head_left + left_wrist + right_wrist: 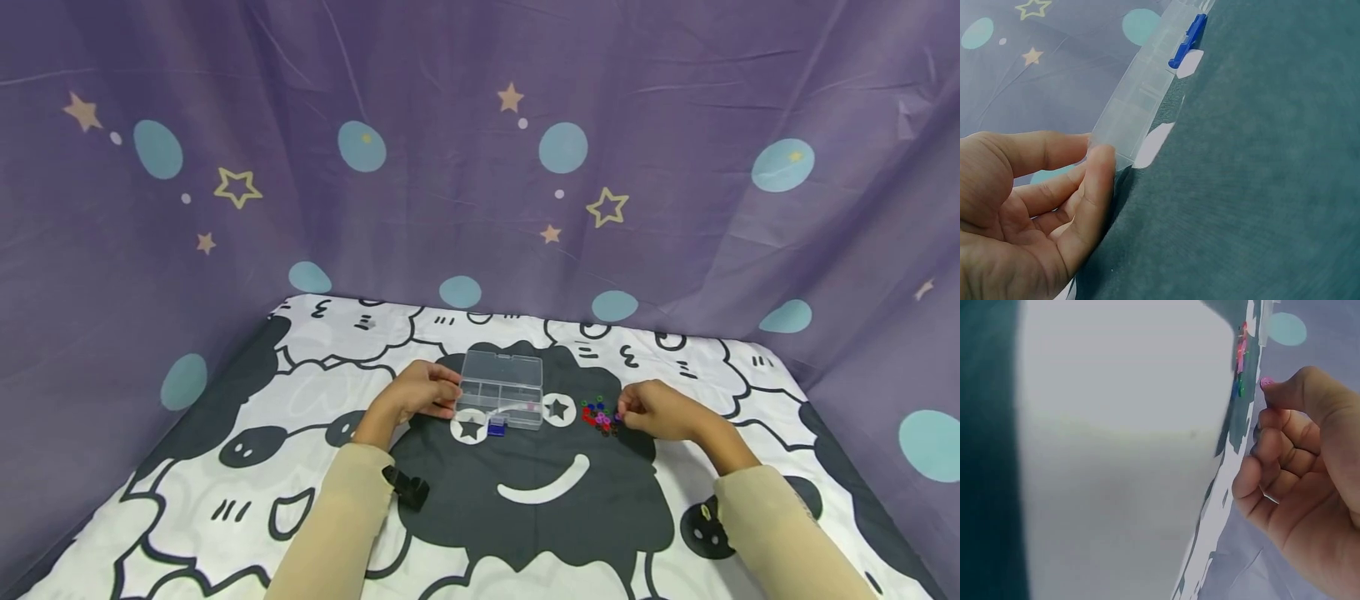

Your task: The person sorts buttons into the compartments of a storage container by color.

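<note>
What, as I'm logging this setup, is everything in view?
Box: 1, clear, lid open, on the cloth between the hands
Blue piece: 1, blue, at the box's near edge
Pale strip: 1, whitish, at the box's near part; nature unclear
Loose pieces: too many and small to count, red, pink, blue, green and dark, right of the box
Held piece: 1, pink, in the right hand's pinch
Cloth: 1, black, white and grey print, below everything
Curtain: purple, with stars and blue ovals, behind and at both sides
Black device: 1, black, at the left wrist
Sleeves: 2, beige, on both arms
Left hand: 1, gripping the box's left side
Right hand: 1, beside the loose pieces
</note>
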Available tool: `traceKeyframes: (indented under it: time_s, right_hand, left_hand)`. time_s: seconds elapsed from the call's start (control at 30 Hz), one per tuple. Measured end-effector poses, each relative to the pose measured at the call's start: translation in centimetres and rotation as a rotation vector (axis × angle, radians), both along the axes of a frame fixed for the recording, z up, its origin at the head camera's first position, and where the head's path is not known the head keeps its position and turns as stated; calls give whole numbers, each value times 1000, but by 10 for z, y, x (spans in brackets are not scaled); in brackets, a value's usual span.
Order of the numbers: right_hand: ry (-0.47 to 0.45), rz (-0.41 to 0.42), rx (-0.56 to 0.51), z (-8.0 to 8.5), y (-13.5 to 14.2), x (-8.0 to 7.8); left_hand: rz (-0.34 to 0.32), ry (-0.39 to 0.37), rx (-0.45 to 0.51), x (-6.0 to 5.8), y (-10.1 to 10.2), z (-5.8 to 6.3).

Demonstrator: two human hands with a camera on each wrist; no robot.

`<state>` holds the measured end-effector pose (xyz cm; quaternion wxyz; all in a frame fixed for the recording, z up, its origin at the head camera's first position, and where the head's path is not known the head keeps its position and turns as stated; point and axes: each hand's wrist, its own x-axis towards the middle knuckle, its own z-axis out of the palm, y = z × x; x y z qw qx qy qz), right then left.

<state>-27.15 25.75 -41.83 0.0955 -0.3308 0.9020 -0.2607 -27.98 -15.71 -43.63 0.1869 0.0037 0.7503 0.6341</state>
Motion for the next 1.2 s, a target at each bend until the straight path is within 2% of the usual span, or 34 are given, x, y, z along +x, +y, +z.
traceKeyframes:
  time_s: [0.23, 0.47, 0.73, 0.97, 1.2]
  right_hand:
    - [-12, -21, -36, 1, -5, -5]
    - [21, -27, -30, 4, -15, -10]
    - [29, -6, -49, 6, -29, -11]
    - [80, 22, -64, 6, -47, -12]
    - [74, 30, -98, 5, -61, -14]
  left_hand:
    - [1, -1, 1, 0, 0, 0]
    - [-3, -2, 5, -1, 0, 0]
    - [-11, -2, 15, 0, 0, 2]
    - [-9, -4, 22, 0, -2, 1]
    - [-14, -1, 29, 0, -1, 0]
